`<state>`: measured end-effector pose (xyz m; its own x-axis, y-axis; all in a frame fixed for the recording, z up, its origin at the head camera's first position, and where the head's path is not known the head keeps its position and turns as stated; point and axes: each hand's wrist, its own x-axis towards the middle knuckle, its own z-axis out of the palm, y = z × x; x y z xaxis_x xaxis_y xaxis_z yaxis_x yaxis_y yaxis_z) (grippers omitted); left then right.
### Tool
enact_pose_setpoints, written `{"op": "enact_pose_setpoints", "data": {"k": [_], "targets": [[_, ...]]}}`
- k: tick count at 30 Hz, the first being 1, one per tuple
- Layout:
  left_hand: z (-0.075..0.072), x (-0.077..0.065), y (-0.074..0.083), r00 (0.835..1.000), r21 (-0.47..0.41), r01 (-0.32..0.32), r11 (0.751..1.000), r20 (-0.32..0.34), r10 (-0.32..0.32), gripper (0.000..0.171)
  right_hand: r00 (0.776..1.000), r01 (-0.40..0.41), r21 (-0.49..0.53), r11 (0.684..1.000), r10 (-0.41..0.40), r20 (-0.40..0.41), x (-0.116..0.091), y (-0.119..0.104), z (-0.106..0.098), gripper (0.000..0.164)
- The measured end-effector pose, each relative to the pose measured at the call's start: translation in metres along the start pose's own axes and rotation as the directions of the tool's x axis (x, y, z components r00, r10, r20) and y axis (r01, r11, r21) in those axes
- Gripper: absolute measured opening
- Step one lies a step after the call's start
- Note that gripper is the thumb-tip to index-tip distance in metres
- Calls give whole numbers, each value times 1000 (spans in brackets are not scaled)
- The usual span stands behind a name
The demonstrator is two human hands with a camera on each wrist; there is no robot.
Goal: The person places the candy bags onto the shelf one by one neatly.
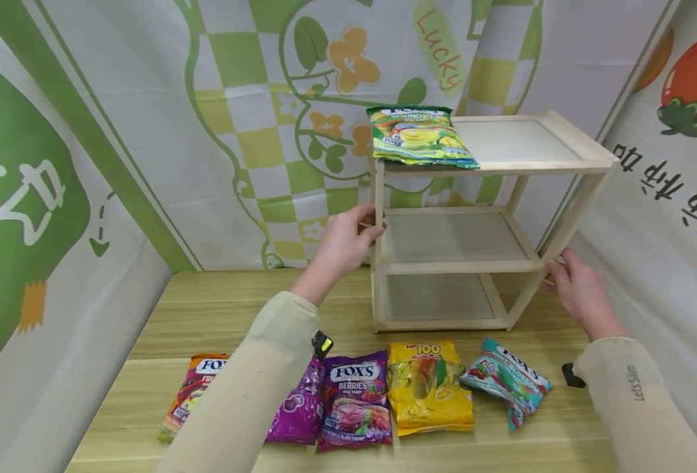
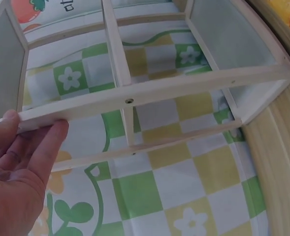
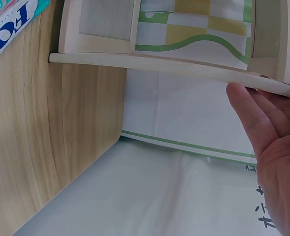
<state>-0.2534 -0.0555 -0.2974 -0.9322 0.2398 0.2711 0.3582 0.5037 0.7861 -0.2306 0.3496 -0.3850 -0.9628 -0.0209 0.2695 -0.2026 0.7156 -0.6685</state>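
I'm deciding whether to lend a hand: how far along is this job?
Apparently done: a green bag lies on the top shelf. In hand: the left hand and right hand hold the rack by its posts. Probably remaining: the five visible bags on the table.

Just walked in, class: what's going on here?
A person's left hand and right hand grip opposite sides of a pale wooden three-tier shelf unit. A green-and-yellow plastic candy bag lies on its top tier. More colourful plastic candy bags lie on the wood-grained table in front.
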Motion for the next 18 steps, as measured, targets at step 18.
{"op": "enact_pose_setpoints", "data": {"k": [18], "targets": [[-5, 1, -1, 999, 40, -22, 999, 43, 20, 24, 1000, 14, -11, 1000, -14, -2, -1, -3, 0, 45]]}}
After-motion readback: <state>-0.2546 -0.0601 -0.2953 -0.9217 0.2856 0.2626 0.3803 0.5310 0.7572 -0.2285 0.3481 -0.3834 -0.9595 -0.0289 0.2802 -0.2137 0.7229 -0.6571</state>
